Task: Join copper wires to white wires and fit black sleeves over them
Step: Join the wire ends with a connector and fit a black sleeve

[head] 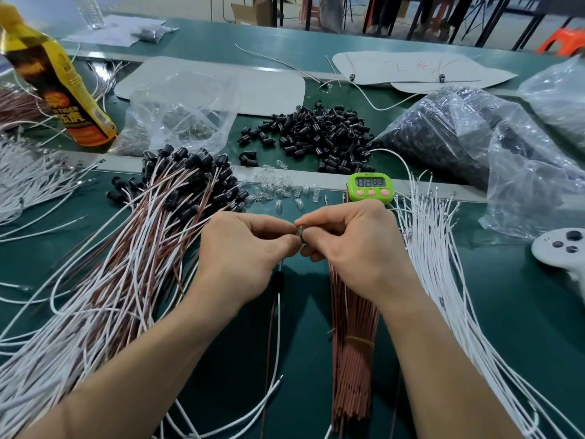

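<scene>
Head view: clear bag [493, 147] holds black sleeves [437, 134].

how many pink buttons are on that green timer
3. The round pink buttons sit in a row under the display of the green digital timer: left, middle, right. Any on its sides or back would be hidden.

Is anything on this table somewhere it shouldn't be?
Nothing looks broken. The oddest thing is a white game controller at the right edge, beside the white wires; it is no wiring part. A drink bottle also stands among wires at the far left.
</scene>
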The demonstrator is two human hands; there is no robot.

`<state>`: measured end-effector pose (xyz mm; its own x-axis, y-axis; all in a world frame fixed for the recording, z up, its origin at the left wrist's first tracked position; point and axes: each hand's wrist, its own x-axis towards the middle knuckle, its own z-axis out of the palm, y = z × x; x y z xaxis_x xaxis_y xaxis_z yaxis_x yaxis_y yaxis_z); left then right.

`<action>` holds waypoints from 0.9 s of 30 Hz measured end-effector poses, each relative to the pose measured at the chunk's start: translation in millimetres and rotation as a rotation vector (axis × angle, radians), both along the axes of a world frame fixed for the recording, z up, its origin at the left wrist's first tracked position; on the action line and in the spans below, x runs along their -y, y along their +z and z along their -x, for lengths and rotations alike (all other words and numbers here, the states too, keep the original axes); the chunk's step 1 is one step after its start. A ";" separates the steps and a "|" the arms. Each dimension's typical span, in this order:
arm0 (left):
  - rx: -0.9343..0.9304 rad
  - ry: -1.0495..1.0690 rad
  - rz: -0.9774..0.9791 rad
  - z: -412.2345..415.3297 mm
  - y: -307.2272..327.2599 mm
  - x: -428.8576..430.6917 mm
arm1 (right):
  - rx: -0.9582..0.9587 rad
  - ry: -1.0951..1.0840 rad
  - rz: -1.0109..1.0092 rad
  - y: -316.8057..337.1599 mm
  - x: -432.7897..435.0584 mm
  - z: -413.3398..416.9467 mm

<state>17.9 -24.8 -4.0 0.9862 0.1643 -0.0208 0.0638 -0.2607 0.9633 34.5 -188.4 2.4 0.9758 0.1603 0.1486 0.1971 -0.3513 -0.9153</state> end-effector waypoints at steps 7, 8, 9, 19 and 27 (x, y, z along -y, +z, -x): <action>0.047 0.016 -0.035 3.3 -3.2 4.9 | -0.030 0.020 -0.046 0.8 3.5 -2.9; 0.057 0.017 -0.042 4.0 -2.2 5.3 | -0.039 0.022 -0.054 0.6 4.3 -3.2; 0.070 0.012 -0.065 4.7 -0.8 5.4 | -0.051 0.025 -0.060 0.4 4.9 -3.6; 0.218 -0.042 -0.265 9.3 7.3 2.3 | -0.086 0.041 -0.105 -1.1 3.3 -4.9; 0.222 -0.048 -0.226 6.2 4.5 1.3 | -0.114 0.104 -0.242 -3.1 7.0 -5.4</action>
<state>11.7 -26.1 0.5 0.9694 0.0934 0.2270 -0.1587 -0.4672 0.8698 39.9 -195.4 -0.7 0.9686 0.2335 0.0848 0.1114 -0.1031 -0.9884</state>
